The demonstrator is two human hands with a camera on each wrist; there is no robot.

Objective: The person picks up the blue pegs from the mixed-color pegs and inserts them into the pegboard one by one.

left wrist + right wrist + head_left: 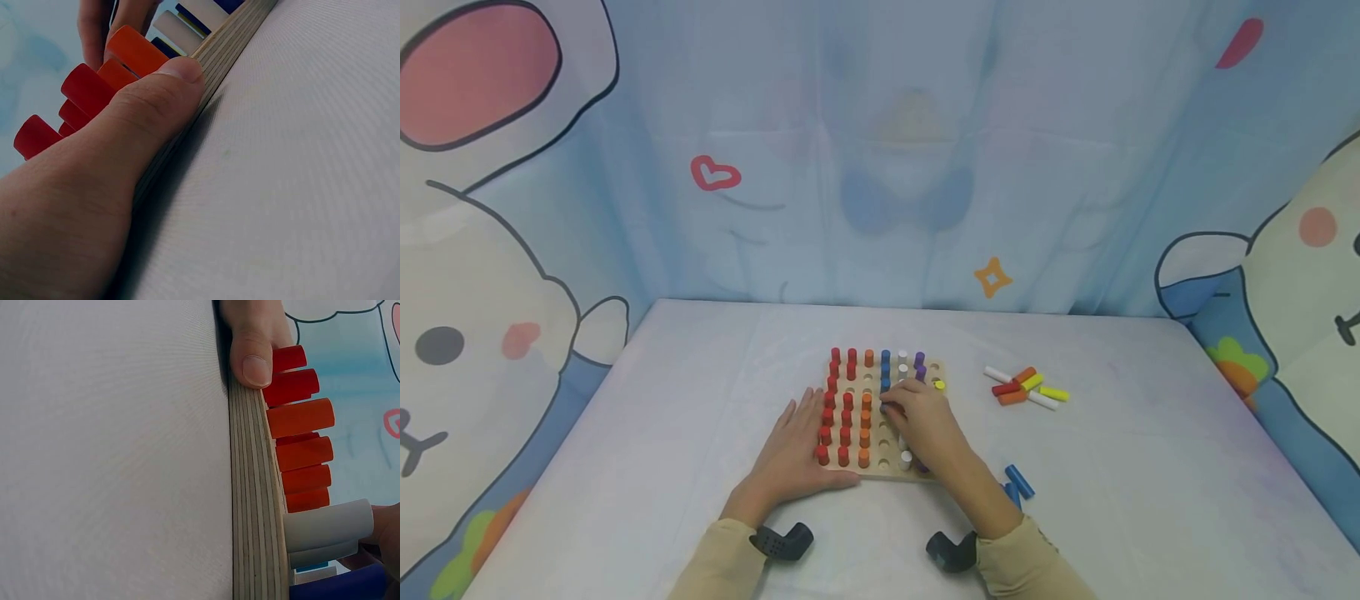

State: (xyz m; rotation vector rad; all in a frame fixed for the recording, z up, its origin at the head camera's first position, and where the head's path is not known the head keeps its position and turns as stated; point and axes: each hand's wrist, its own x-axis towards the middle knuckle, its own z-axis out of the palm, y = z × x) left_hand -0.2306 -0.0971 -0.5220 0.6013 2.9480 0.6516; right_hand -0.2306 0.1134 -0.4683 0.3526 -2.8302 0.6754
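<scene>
A wooden pegboard [886, 472] lies on the table with rows of red, orange, blue, white and purple pegs upright in its holes. My left hand [793, 454] rests against its left side, fingers straight. The left thumb [156, 94] lies along the board's front edge. Over the middle of the board, my right hand [928, 421] pinches a blue peg [883, 407] in the blue column, mostly hidden by the fingertips. Nearer the front of that column the holes are bare. A white peg [328, 525] stands close to the right hand in the right wrist view.
Loose white, orange, red and yellow pegs [1026, 387] lie in a pile right of the board. Loose blue pegs [1019, 481] lie beside the right forearm, partly hidden by it. A white cloth [1150, 467] covers the table, and a printed curtain [910, 208] hangs behind.
</scene>
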